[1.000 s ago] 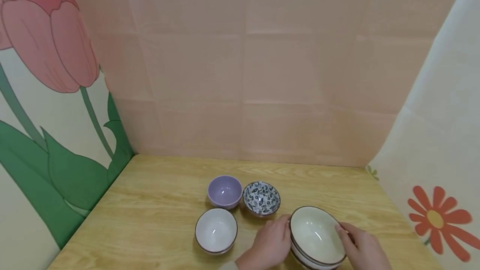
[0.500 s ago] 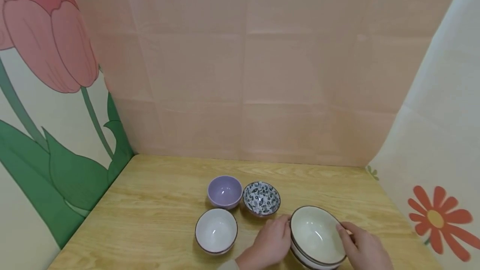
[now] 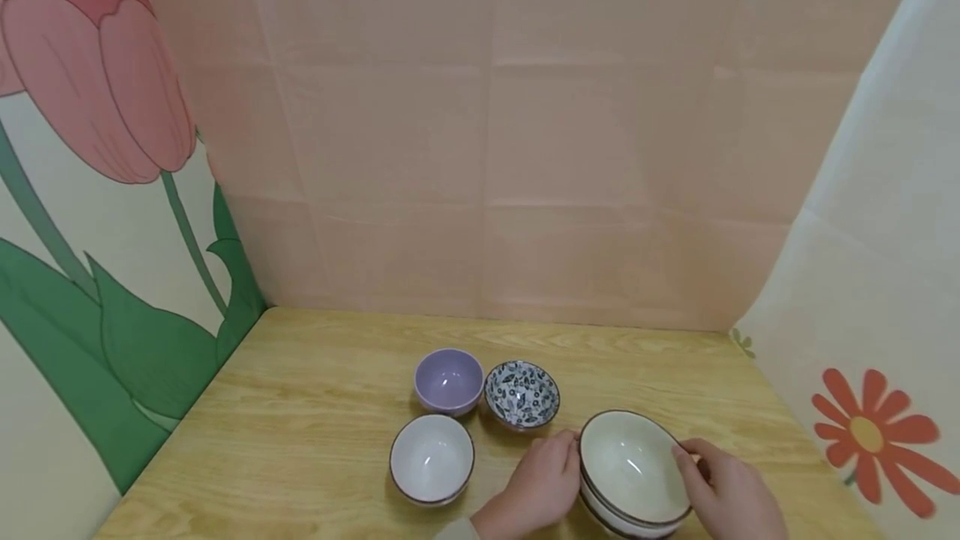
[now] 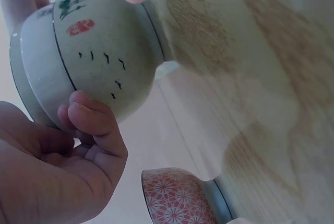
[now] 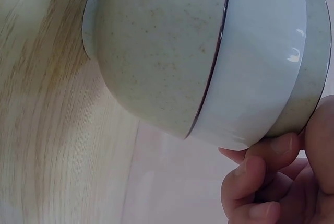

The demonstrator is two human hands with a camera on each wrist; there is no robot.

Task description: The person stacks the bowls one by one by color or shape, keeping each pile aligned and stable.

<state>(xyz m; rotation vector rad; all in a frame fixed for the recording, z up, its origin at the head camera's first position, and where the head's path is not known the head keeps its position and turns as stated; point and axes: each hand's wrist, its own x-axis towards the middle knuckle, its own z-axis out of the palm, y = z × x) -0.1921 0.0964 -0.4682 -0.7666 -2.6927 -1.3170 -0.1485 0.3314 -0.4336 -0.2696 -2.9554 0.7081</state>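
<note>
Keep the bowl stack (image 3: 632, 469) level: right hand (image 3: 733, 492) pinches it up top, left hand (image 3: 542, 483) apparently grips its side.

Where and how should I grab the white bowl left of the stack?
I'd pinch the left rim of the white bowl, inside and out, coming from the left. It sits mouth up, wall flaring to the rim, which should suit a pinch. The purple bowl sits close behind, the stack of bowls to its right, so the left looks freer.
</note>
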